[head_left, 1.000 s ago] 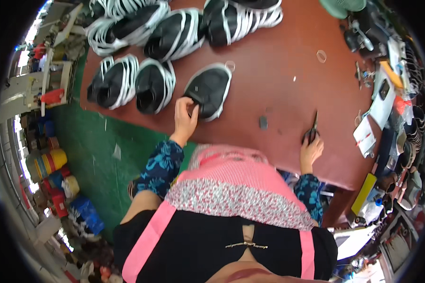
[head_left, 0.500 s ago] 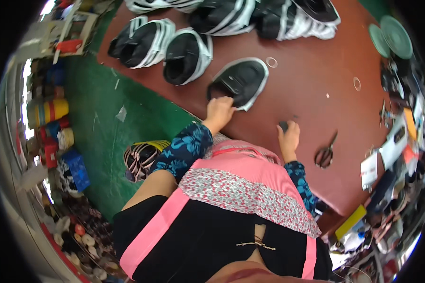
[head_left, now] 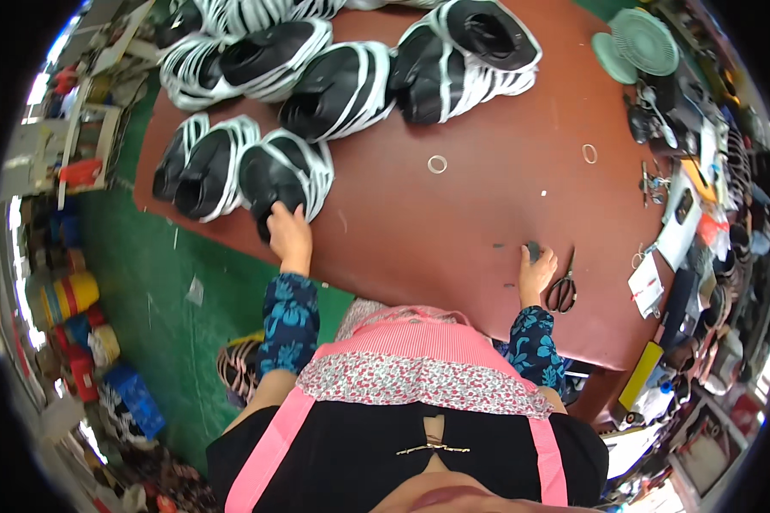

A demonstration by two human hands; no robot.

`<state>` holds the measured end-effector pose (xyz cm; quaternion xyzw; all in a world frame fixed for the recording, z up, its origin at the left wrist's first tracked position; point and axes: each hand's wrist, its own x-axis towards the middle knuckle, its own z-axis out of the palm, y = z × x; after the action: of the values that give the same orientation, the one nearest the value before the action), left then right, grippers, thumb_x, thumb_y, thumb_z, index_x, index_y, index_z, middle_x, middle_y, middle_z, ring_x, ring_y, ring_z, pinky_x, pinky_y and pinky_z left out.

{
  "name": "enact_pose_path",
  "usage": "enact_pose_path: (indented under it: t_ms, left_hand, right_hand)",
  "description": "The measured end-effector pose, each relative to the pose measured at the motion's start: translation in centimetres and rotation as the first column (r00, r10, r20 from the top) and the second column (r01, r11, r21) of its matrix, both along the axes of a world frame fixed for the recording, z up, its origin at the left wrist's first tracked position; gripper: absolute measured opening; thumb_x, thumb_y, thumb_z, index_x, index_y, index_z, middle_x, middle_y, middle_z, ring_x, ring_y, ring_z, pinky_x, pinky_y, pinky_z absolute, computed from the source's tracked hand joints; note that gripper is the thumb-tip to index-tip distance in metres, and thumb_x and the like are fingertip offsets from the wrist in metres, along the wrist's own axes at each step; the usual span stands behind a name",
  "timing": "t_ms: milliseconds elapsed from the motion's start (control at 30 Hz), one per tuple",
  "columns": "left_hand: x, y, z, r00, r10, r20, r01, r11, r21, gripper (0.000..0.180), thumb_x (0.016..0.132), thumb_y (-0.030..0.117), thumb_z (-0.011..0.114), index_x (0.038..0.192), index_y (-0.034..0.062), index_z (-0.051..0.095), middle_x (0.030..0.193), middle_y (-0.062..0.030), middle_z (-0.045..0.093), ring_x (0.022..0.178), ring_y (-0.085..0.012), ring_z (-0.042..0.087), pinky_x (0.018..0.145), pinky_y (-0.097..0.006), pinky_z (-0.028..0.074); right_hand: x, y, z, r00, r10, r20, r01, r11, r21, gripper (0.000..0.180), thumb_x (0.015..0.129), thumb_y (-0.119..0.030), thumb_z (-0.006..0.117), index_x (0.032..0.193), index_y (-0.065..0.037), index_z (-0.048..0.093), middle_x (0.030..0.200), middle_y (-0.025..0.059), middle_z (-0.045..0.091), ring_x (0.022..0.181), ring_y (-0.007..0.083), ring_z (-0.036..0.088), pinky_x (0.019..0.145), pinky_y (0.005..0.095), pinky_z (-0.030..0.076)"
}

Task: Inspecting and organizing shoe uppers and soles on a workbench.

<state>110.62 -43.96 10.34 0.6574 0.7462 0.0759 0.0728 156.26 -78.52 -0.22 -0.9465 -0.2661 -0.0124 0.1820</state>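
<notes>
My left hand [head_left: 292, 240] is closed on the near end of a black-and-white shoe upper [head_left: 285, 175], the nearest right one of a row at the table's left edge. My right hand [head_left: 537, 270] rests low over the table's near right part, its thumb and fingers closed around a small dark piece [head_left: 534, 250] whose kind I cannot make out. Just right of it lie black-handled scissors [head_left: 564, 289], apart from the fingers. A couple of dark scraps [head_left: 499, 246] lie left of that hand.
More nested shoe uppers [head_left: 338, 90] crowd the far left of the reddish-brown table [head_left: 419, 231]. Two pale rings [head_left: 437, 163] lie mid-table. A green fan [head_left: 644, 43] stands at the far right, beside tools and papers [head_left: 647, 284]. Green floor lies left.
My left hand has moved left with the single upper, from mid-table to the nearest row. My right hand keeps the small dark piece. The view has shifted, showing more of the far table.
</notes>
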Motion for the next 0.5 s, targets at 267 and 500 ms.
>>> enact_pose_path:
  t_ms: [267,500]
  left_hand:
    - [8.8,3.4,0.2,0.724,-0.602,0.336,0.555,0.798,0.234,0.057,0.093,0.021,0.087,0.143,0.0023,0.064,0.139,-0.0205,0.067,0.131,-0.0448,0.058,0.116,-0.054,0.045]
    - [29.1,11.2,-7.6,0.418,-0.704,0.575,0.723,0.640,0.258,0.086,0.090,0.027,0.094,0.160,-0.0016,0.053,0.160,-0.0247,0.054,0.146,-0.0488,0.051,0.123,-0.054,0.045]
  right_hand:
    - [2.9,26.4,12.3,0.867,0.428,0.255,-0.498,0.758,0.421,0.046,0.095,-0.014,0.085,0.137,-0.005,0.069,0.138,0.0175,0.072,0.130,0.0409,0.065,0.113,0.0515,0.051]
    - [8.6,50.2,16.5,0.805,0.540,0.245,-0.582,0.798,0.155,0.082,0.083,-0.040,0.093,0.141,0.010,0.062,0.148,0.0300,0.062,0.141,0.0458,0.055,0.117,0.0533,0.048]
